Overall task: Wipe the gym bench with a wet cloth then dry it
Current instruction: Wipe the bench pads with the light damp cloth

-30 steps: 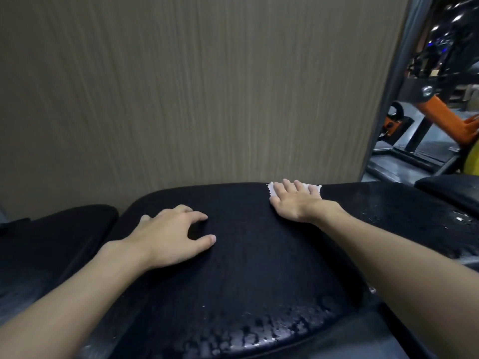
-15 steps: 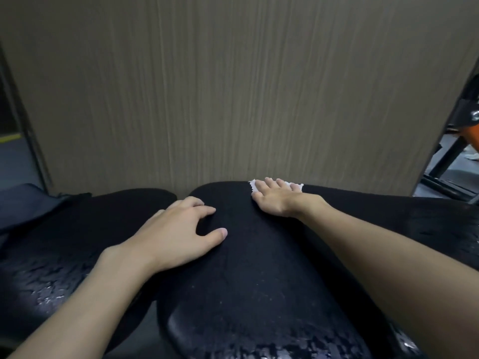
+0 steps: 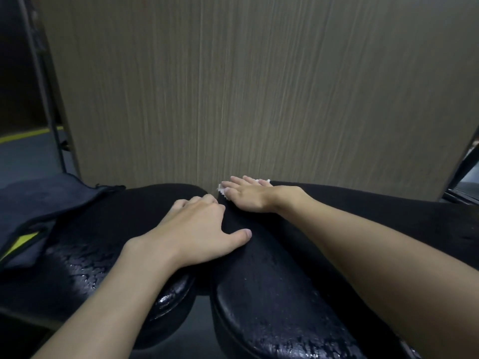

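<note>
The gym bench has two black pads with a gap between them: a left pad [image 3: 88,257] and a right pad [image 3: 272,301], both beaded with water near the front. My right hand [image 3: 248,196] lies flat on a small white cloth [image 3: 262,181] at the far edge of the right pad, close to the wall; only the cloth's edges show beyond the fingers. My left hand [image 3: 197,231] rests palm down with fingers spread across the gap, thumb on the right pad.
A beige wood-grain wall panel [image 3: 259,94] rises right behind the bench. A dark blue towel with a yellow patch [image 3: 33,208] lies over the left pad's far left end. Dark floor and a metal frame [image 3: 44,73] show at left.
My right hand has slid the cloth leftward along the far edge toward the gap. The view has swung left, showing the left pad and the blue towel. My left hand stays braced.
</note>
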The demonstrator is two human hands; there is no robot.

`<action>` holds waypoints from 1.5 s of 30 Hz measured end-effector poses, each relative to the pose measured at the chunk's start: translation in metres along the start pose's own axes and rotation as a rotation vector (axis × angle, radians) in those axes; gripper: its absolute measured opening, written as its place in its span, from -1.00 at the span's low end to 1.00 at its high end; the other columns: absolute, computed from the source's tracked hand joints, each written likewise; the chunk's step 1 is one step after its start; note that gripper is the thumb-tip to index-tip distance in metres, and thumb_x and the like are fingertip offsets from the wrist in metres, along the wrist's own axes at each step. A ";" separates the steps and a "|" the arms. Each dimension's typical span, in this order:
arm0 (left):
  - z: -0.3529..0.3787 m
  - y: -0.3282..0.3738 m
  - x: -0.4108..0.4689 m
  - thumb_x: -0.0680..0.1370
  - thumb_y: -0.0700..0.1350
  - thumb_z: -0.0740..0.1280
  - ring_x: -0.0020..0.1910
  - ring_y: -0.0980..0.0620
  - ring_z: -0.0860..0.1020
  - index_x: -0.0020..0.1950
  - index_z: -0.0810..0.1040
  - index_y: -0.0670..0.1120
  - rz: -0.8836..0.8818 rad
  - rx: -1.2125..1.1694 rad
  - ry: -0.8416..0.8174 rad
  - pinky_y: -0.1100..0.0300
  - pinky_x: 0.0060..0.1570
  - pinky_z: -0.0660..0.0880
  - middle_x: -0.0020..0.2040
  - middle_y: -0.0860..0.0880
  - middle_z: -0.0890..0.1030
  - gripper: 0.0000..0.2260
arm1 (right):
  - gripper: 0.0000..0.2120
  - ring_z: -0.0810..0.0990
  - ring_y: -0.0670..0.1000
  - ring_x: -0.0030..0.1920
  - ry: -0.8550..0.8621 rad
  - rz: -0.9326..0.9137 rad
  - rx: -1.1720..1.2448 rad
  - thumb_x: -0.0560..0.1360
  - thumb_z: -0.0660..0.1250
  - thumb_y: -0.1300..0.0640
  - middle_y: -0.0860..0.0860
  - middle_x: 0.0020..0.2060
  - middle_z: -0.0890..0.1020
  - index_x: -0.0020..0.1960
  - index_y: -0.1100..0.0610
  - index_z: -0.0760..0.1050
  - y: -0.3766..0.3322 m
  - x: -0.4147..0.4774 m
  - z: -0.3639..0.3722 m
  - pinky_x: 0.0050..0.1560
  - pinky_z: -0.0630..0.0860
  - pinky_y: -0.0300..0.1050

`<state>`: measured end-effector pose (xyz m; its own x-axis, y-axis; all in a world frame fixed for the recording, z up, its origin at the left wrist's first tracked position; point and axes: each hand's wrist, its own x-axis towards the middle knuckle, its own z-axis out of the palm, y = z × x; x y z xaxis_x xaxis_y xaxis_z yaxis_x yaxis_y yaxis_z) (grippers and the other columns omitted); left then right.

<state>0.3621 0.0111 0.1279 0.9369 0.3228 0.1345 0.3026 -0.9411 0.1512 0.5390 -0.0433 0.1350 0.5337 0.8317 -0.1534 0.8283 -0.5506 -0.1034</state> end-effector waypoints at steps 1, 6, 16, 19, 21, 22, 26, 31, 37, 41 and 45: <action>-0.002 -0.001 -0.001 0.44 0.46 0.08 0.34 0.07 0.38 0.36 0.47 -0.03 0.003 -0.001 -0.002 0.07 0.38 0.25 0.31 0.06 0.46 -0.27 | -0.49 -0.18 0.01 0.60 -0.007 -0.023 0.008 0.66 -0.21 -0.12 -0.09 0.62 -0.08 0.60 -0.16 -0.05 -0.003 -0.006 -0.001 0.54 -0.25 0.18; -0.005 -0.001 -0.004 0.43 0.44 0.14 0.21 0.05 0.48 0.18 0.54 0.00 -0.039 -0.022 -0.021 0.13 0.21 0.37 0.21 0.09 0.51 -0.39 | -0.52 -0.08 0.05 0.60 -0.058 -0.131 -0.039 0.69 -0.08 0.00 -0.06 0.61 0.02 0.60 -0.06 0.01 -0.002 -0.050 -0.006 0.53 -0.14 0.18; -0.009 0.046 -0.018 0.51 0.35 0.20 0.40 0.17 0.33 0.45 0.36 0.15 0.061 -0.052 -0.035 0.06 0.40 0.27 0.43 0.22 0.34 -0.44 | -0.50 -0.18 -0.05 0.59 0.012 -0.124 -0.018 0.67 -0.17 -0.07 -0.16 0.61 -0.08 0.61 -0.15 -0.09 0.031 -0.065 0.008 0.53 -0.23 0.23; -0.005 0.075 -0.007 0.48 0.40 0.18 0.40 0.13 0.35 0.46 0.36 0.12 0.044 -0.015 -0.087 -0.01 0.38 0.30 0.44 0.18 0.34 -0.37 | -0.49 -0.19 -0.07 0.59 0.018 -0.045 0.007 0.66 -0.14 -0.05 -0.17 0.61 -0.09 0.60 -0.17 -0.10 0.074 -0.086 0.007 0.53 -0.24 0.24; -0.003 0.092 0.000 0.47 0.42 0.17 0.41 0.12 0.34 0.46 0.34 0.15 0.044 0.004 -0.118 -0.05 0.38 0.29 0.45 0.19 0.33 -0.37 | -0.49 -0.18 -0.07 0.59 0.021 0.007 0.013 0.66 -0.14 -0.05 -0.17 0.61 -0.09 0.60 -0.18 -0.10 0.106 -0.102 0.007 0.53 -0.23 0.23; -0.001 0.104 0.004 0.47 0.43 0.17 0.42 0.12 0.33 0.46 0.34 0.16 0.055 0.002 -0.130 -0.05 0.38 0.28 0.45 0.21 0.32 -0.37 | -0.49 -0.17 -0.08 0.59 0.023 0.040 0.017 0.66 -0.14 -0.05 -0.17 0.61 -0.09 0.60 -0.19 -0.10 0.124 -0.112 0.006 0.53 -0.22 0.21; 0.006 0.151 0.013 0.46 0.45 0.16 0.43 0.17 0.30 0.46 0.34 0.17 0.134 -0.024 -0.150 -0.03 0.41 0.23 0.47 0.23 0.29 -0.35 | -0.49 -0.17 -0.09 0.59 0.029 0.150 0.022 0.67 -0.15 -0.06 -0.18 0.60 -0.10 0.60 -0.18 -0.11 0.185 -0.144 0.004 0.54 -0.22 0.19; 0.017 0.224 0.027 0.48 0.43 0.16 0.44 0.16 0.28 0.46 0.32 0.23 0.275 -0.033 -0.183 -0.03 0.40 0.20 0.48 0.22 0.27 -0.40 | -0.48 -0.17 -0.09 0.59 0.050 0.279 0.039 0.66 -0.14 -0.06 -0.17 0.60 -0.11 0.60 -0.19 -0.10 0.256 -0.179 0.003 0.54 -0.21 0.19; 0.027 0.287 0.039 0.49 0.42 0.15 0.45 0.10 0.26 0.46 0.29 0.30 0.373 -0.029 -0.227 -0.12 0.39 0.20 0.48 0.21 0.26 -0.44 | -0.48 -0.14 -0.04 0.60 0.074 0.434 0.036 0.66 -0.12 -0.05 -0.12 0.61 -0.09 0.61 -0.15 -0.08 0.332 -0.221 0.000 0.53 -0.17 0.25; 0.035 0.316 0.042 0.50 0.41 0.13 0.48 0.10 0.21 0.46 0.27 0.32 0.414 -0.033 -0.230 -0.17 0.41 0.15 0.50 0.20 0.23 -0.46 | -0.49 -0.14 -0.01 0.60 0.078 0.544 0.062 0.66 -0.13 -0.10 -0.11 0.61 -0.09 0.61 -0.17 -0.07 0.388 -0.252 -0.001 0.51 -0.18 0.31; 0.037 0.324 0.042 0.50 0.42 0.12 0.49 0.11 0.19 0.47 0.25 0.34 0.406 -0.028 -0.227 -0.20 0.40 0.15 0.50 0.21 0.22 -0.46 | -0.48 -0.13 0.05 0.60 0.117 0.645 0.099 0.67 -0.16 -0.12 -0.04 0.62 -0.07 0.61 -0.12 -0.05 0.422 -0.279 -0.003 0.51 -0.18 0.22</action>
<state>0.5061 -0.2837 0.1463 0.9941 -0.1047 -0.0288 -0.0989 -0.9826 0.1575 0.7397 -0.5076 0.1370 0.9371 0.3321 -0.1078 0.3198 -0.9402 -0.1171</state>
